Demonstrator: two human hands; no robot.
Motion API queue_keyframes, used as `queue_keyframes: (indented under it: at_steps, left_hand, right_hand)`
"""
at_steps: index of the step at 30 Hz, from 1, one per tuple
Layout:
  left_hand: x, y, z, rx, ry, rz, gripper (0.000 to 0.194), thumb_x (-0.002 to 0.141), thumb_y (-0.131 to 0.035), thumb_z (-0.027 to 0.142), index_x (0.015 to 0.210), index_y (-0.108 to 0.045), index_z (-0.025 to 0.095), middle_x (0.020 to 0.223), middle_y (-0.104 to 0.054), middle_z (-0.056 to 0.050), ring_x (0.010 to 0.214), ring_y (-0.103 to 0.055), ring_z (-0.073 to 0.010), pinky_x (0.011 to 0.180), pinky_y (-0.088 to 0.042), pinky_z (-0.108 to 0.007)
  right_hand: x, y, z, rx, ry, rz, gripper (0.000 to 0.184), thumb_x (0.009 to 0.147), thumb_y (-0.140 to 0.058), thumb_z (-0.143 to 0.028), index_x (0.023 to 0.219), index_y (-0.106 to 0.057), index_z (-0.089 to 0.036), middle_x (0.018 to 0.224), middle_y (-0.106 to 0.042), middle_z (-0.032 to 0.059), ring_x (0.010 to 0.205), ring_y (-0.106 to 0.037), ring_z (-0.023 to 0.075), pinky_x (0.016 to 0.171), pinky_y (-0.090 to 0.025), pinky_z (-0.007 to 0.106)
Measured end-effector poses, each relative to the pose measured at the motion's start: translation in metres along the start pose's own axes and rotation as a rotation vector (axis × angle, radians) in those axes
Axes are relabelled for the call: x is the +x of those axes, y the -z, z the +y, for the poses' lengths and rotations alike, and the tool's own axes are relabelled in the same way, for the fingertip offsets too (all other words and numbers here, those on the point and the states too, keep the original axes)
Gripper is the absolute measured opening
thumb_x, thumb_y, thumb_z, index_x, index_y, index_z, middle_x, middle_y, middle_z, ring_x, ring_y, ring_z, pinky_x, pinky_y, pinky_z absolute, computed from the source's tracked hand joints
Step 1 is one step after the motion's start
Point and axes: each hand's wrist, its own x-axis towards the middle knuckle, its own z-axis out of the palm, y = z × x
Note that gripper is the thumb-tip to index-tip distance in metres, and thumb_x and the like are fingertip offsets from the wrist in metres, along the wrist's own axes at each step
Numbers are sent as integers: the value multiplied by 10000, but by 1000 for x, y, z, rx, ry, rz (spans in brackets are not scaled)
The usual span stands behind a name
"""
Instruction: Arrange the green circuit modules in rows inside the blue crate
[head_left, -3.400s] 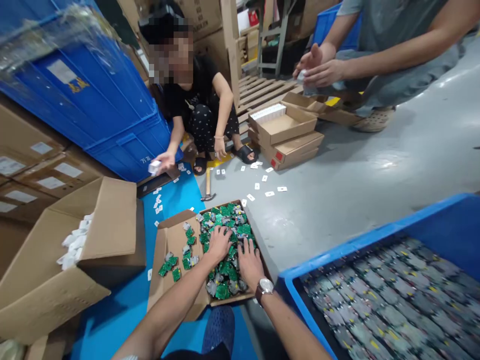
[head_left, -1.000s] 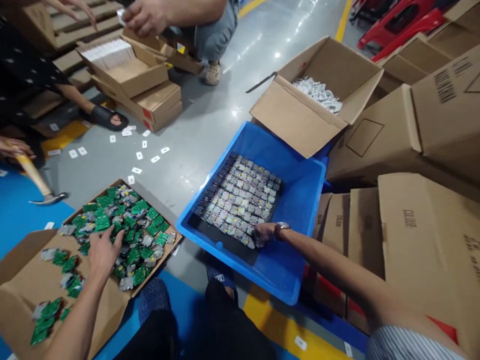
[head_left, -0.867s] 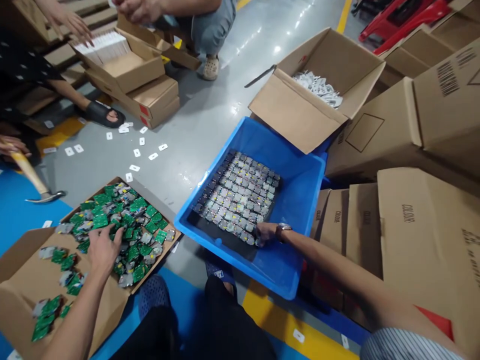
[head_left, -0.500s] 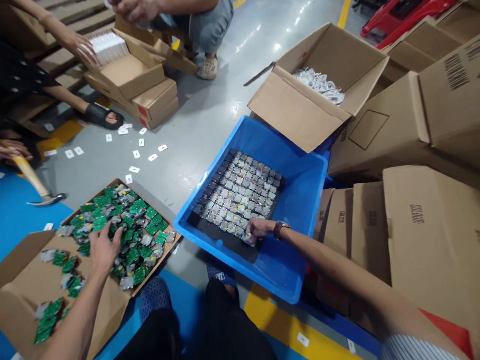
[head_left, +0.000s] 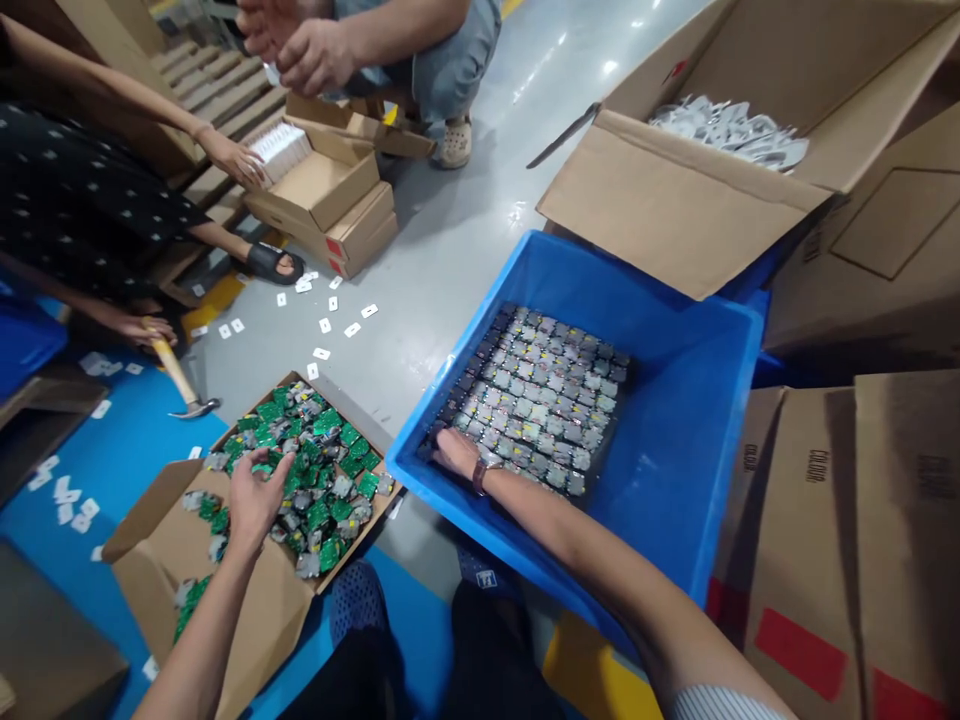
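My left hand (head_left: 255, 495) lies on a heap of green circuit boards (head_left: 319, 450) in an open cardboard box (head_left: 161, 540) on the floor, fingers spread over the boards. My right hand (head_left: 452, 452), with a watch on the wrist, reaches into a blue plastic bin (head_left: 675, 420). It sits at the near left corner of a dark tray of small grey parts (head_left: 547, 390) laid in rows. Its fingers curl down onto the tray's corner, and what they hold is hidden.
A crouching person's hand grips a hammer (head_left: 180, 380) on the blue mat at left. Another person squats at the top by stacked flat boxes (head_left: 337, 200). White labels (head_left: 330, 325) litter the grey floor. A big carton of white parts (head_left: 675, 210) and closed cartons (head_left: 862, 520) crowd the right.
My right hand slid left along the tray's near edge to its left corner. My left hand stayed on the green boards. The view shifted closer and to the left.
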Motion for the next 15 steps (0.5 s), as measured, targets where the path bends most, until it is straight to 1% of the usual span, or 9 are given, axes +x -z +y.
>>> queue_keyframes:
  at_steps: [3,5,6,8,10,11,12,15]
  left_hand:
    - [-3,4,24,-52,8,-7,718,754,-627,677,1223,-621,135,1143,-671,-127,811,-606,-230,809,-521,-389]
    - [-6,7,44,-84,1,-14,698,754,-643,669,1219,-630,148,1117,-672,-103,792,-596,-210,772,-510,-353]
    - [-9,9,55,-99,-6,-18,687,753,-651,664,1211,-637,153,1061,-675,-84,768,-586,-198,741,-502,-334]
    - [-15,16,76,-142,-19,-43,675,755,-665,654,1210,-644,157,854,-645,-24,667,-542,-171,644,-466,-293]
    - [-22,24,97,-218,-18,-79,679,753,-683,648,1222,-643,159,658,-531,45,558,-462,-143,544,-394,-258]
    - [-25,28,107,-270,-16,-100,683,748,-696,645,1226,-642,160,612,-483,65,524,-425,-131,509,-355,-244]
    - [-28,31,116,-332,-19,-123,683,740,-713,639,1223,-642,162,602,-470,72,512,-405,-122,493,-327,-235]
    - [-38,39,146,-523,-58,-226,660,708,-771,606,1183,-653,163,691,-559,39,536,-431,-105,502,-327,-223]
  right_hand:
    - [-4,0,-2,-86,2,38,285,935,-546,-229,1176,-674,-148,1154,-701,192,1026,-698,282,795,-495,308]
    - [-8,0,0,-80,17,49,263,937,-549,-251,1135,-684,-142,1180,-684,190,1027,-691,276,811,-497,312]
    - [-10,1,2,-54,15,59,252,935,-558,-263,1114,-688,-143,1177,-683,180,1025,-685,268,822,-496,308]
    - [-13,1,9,34,18,86,242,924,-575,-264,1099,-689,-141,1132,-694,151,1011,-672,244,843,-493,298]
    - [-15,-1,19,142,65,111,261,895,-596,-225,1121,-684,-132,1091,-697,128,992,-658,223,867,-492,292]
    - [-16,-3,23,191,109,116,286,868,-607,-188,1137,-683,-130,1085,-695,119,992,-651,216,884,-491,291]
    - [-18,-6,28,231,160,119,329,833,-616,-143,1155,-682,-130,1096,-690,114,1005,-644,211,904,-489,291]
    - [-21,-18,36,298,266,125,455,748,-613,-44,1186,-679,-147,1156,-676,106,1067,-626,208,951,-481,296]
